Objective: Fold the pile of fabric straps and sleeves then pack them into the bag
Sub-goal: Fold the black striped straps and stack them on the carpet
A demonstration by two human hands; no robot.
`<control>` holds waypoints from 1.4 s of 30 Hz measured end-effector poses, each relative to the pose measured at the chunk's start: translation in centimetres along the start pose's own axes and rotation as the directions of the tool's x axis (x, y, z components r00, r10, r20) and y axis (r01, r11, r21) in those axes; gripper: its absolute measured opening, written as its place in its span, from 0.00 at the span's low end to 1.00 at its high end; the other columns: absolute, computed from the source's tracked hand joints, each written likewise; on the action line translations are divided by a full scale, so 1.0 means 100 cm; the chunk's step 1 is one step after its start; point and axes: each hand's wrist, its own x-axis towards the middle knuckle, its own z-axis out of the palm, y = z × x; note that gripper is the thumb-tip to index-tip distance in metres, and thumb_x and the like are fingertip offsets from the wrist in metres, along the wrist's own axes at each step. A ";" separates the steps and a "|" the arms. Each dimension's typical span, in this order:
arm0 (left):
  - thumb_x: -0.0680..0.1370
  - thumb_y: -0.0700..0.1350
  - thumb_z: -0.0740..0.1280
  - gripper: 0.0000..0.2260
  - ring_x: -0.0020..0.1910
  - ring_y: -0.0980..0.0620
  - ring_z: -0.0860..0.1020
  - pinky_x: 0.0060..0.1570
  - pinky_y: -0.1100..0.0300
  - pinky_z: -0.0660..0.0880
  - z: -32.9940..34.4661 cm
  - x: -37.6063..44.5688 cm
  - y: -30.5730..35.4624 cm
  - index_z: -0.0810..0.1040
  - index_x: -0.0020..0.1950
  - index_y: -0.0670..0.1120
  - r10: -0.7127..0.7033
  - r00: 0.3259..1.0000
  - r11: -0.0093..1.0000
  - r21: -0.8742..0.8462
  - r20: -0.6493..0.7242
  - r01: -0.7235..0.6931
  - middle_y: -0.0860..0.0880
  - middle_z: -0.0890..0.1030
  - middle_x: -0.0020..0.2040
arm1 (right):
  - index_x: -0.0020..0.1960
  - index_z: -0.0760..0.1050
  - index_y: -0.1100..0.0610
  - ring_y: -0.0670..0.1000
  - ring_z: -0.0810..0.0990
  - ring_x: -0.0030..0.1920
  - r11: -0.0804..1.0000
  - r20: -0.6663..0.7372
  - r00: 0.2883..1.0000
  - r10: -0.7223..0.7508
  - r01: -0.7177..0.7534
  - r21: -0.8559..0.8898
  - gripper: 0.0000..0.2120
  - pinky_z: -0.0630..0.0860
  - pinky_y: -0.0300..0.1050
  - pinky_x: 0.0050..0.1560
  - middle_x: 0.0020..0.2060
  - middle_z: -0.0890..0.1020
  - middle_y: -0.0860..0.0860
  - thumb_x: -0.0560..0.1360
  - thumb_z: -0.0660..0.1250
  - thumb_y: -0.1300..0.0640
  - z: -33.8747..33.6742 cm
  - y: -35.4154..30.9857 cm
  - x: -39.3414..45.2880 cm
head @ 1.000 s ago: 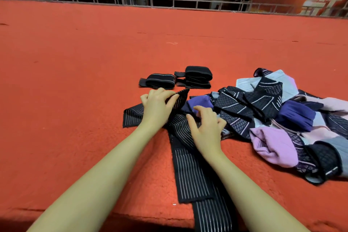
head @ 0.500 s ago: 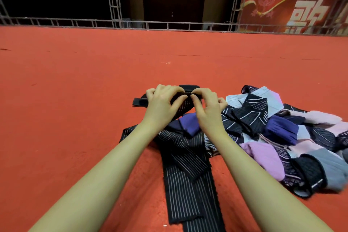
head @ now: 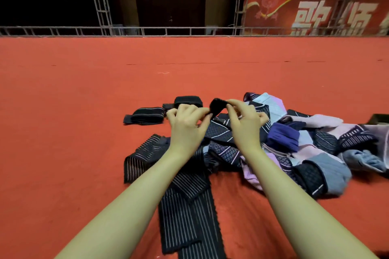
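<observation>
Folding step, mid-strap. My left hand (head: 187, 124) and right hand (head: 245, 124) are raised close together, both pinching the dark end of a striped strap (head: 185, 212); its tail trails down the red carpet (head: 84, 101) toward me. Two folded straps (head: 147, 115) sit just beyond my hands, near each other. The unfolded pile (head: 305, 145) lies right of the strap, still large. A dark corner at the far right edge may be the bag, can't tell. Next, I'd say: keep edges aligned, roll or fold the end down along the tail, then park it beside the done ones.

Event stage, red carpet (head: 84, 90), truss frames (head: 99, 0), red banner (head: 315, 12)
</observation>
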 end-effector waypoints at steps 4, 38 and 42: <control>0.74 0.49 0.66 0.08 0.43 0.53 0.71 0.45 0.58 0.54 0.030 -0.013 0.014 0.84 0.43 0.51 0.026 0.999 1.000 0.015 0.019 -0.027 0.55 0.78 0.35 | 0.58 0.78 0.45 0.30 0.66 0.50 0.981 0.085 0.986 0.145 -0.155 0.117 0.18 0.52 0.41 0.56 0.48 0.79 0.43 0.76 0.53 0.49 -0.019 0.023 -0.008; 0.82 0.54 0.53 0.20 0.69 0.48 0.64 0.64 0.52 0.55 -0.053 -0.099 -0.071 0.64 0.72 0.48 -0.504 0.590 0.856 0.458 0.630 0.241 0.50 0.70 0.69 | 0.61 0.77 0.55 0.49 0.76 0.62 0.881 0.535 0.829 -0.165 0.368 -0.298 0.17 0.54 0.52 0.58 0.63 0.78 0.50 0.75 0.60 0.51 0.038 0.012 -0.074; 0.81 0.57 0.54 0.19 0.66 0.48 0.66 0.62 0.52 0.55 -0.062 -0.109 -0.080 0.68 0.69 0.51 -0.531 0.560 0.841 0.479 0.636 0.253 0.51 0.72 0.66 | 0.73 0.64 0.51 0.45 0.58 0.74 0.854 0.697 0.714 -0.063 0.400 -0.333 0.23 0.48 0.55 0.67 0.75 0.61 0.47 0.80 0.56 0.45 0.051 0.010 -0.093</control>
